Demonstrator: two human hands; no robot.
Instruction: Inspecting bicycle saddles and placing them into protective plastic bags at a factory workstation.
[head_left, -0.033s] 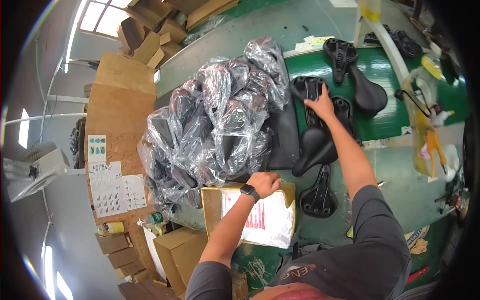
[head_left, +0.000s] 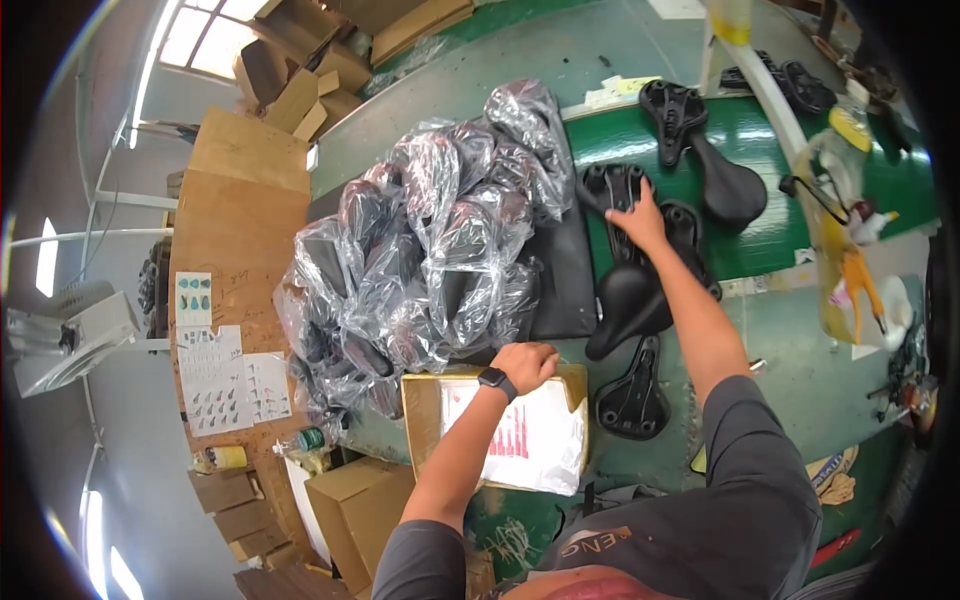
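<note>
My right hand [head_left: 640, 220] reaches over the green part of the bench. Its thumb and fingers are spread across an upturned black bicycle saddle [head_left: 607, 190] and grip it, with the underside showing. More black saddles lie close by: one smooth side up [head_left: 630, 305] just below, and one partly under my forearm [head_left: 685, 225]. Nearer me an upturned saddle [head_left: 635, 400] rests beside the box. My left hand [head_left: 532, 368], wearing a watch, is curled closed above the far edge of an open cardboard box [head_left: 425, 420]. Whatever its fingers hold, if anything, is hidden.
A heap of saddles in clear plastic bags [head_left: 430, 230] covers the bench's middle left. A white printed sheet [head_left: 530, 440] lies in the box. Two more saddles [head_left: 672, 110] [head_left: 730, 185] lie at the far right. A pale post [head_left: 770, 80] and orange-handled pliers [head_left: 862, 290] stand farther right.
The view has shifted slightly. The saddle under my right hand sits a little nearer me, and that hand has come with it. My left hand stays over the box edge.
</note>
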